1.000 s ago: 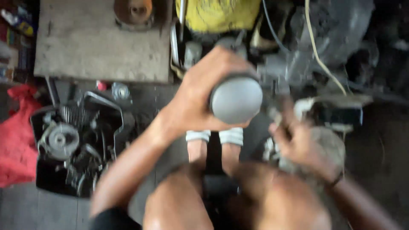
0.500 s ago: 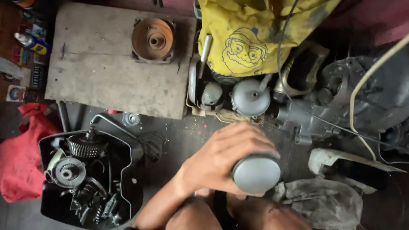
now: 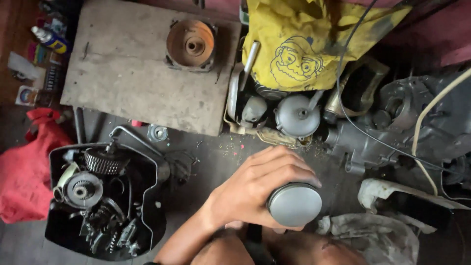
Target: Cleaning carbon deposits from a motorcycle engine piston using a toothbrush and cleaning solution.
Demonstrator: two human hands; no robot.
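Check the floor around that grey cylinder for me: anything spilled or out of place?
Small yellowish and pink crumbs lie scattered on the dark floor just beyond the left hand gripping the grey cylinder. Nothing else stands out; the black tray sits level, gears inside.

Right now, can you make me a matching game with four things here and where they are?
Things:
1 piston
2 rusty drum
3 gears
4 yellow cloth

Places:
A in the black tray
B in the left hand
C on the board
D over the parts at the top

Pairs: 1-B, 2-C, 3-A, 4-D
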